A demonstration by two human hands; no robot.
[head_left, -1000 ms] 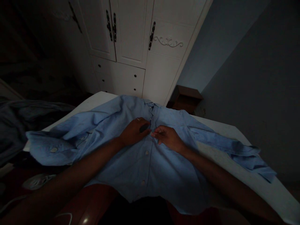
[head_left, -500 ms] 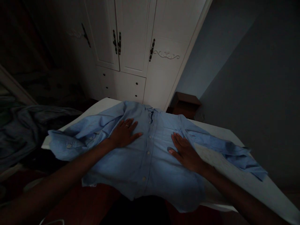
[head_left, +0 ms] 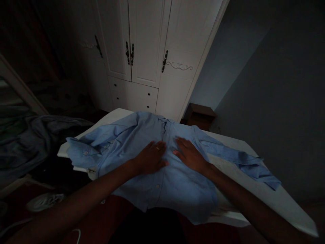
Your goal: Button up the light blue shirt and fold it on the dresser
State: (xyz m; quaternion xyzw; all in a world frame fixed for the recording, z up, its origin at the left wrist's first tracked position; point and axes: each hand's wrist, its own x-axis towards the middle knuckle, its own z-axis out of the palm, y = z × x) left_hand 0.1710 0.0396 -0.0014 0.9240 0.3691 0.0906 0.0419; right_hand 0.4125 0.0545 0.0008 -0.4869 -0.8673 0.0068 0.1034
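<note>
A light blue button-up shirt point(head_left: 182, 183) lies front side up across a white board point(head_left: 228, 169), its collar at the far edge and its hem hanging over the near edge. One sleeve stretches to the left with a buttoned cuff; the other reaches to the right, creased near its end. My left hand point(head_left: 152, 157), with a ring on one finger, rests flat on the shirt beside the button strip. On the chest just right of the strip lies my right hand point(head_left: 190, 154), palm down with its fingers stretched out. Neither hand grips the cloth.
Behind the board stands a white wardrobe point(head_left: 144, 44) with dark handles and drawers. A small brown cabinet point(head_left: 201, 113) is by the wall at the back. Rumpled dark cloth point(head_left: 43, 139) lies at left, and a shoe point(head_left: 45, 201) is on the red floor below.
My left hand has slid right and nearer to me, toward the button strip. My right hand has shifted slightly left and farther away. The left sleeve has moved a little to the right.
</note>
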